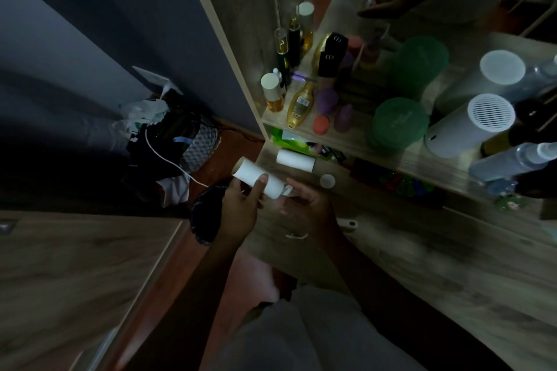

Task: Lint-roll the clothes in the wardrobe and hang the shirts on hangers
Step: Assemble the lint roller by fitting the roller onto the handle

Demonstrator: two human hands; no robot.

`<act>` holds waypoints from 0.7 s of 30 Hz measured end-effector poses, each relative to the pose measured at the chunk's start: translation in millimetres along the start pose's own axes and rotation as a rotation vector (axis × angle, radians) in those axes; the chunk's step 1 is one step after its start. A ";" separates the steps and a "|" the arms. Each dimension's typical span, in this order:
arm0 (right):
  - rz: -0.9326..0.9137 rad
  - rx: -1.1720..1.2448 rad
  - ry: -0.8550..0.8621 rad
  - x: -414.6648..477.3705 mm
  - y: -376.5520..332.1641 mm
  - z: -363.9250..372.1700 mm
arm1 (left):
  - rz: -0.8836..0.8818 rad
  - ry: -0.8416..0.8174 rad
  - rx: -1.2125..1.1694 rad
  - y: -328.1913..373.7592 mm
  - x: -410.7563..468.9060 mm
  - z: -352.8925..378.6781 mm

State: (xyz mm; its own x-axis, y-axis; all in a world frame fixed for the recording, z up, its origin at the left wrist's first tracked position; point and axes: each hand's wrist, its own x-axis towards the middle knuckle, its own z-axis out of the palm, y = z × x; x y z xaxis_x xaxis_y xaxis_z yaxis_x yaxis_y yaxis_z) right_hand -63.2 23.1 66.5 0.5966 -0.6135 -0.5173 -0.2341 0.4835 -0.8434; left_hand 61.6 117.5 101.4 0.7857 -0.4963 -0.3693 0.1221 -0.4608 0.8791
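Observation:
A white lint-roller roll [258, 179] on a brown cardboard core is held at the middle of the view. My left hand [241, 208] wraps around it with the thumb on top. My right hand [307, 202] pinches the loose sheet end at the roll's right end. A second white roll [295, 160] lies on the wooden desk [422, 250] just beyond. A mirror at the top reflects the roll and a hand. No clothes or hangers show in this dim view.
A shelf [346, 141] holds perfume bottles [294, 39], a gold bottle [300, 105], green tubs [398, 123], a white speaker [470, 126] and spray bottles. A white cap [327, 181] lies on the desk. A cluttered basket [193, 141] with a white cable stands on the floor at left.

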 end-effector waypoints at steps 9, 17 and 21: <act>-0.121 -0.624 0.310 23.4 27.3 -45.6 | -0.015 0.031 0.054 -1.6 -2.7 2.9; -0.055 -1.128 0.264 32.3 65.2 -74.7 | -0.061 0.020 0.056 -4.2 -9.9 3.5; 0.022 -1.085 0.233 34.5 62.6 -75.3 | -0.067 0.043 0.038 -8.0 -11.2 -6.2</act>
State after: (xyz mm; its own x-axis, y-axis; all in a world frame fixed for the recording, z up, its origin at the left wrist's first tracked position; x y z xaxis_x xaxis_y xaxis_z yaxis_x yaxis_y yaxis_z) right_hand -115.0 -14.8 -15.1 0.4518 -0.7688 -0.4526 -0.8588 -0.2373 -0.4541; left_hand 55.6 131.3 100.4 0.8018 -0.4317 -0.4132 0.1531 -0.5200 0.8403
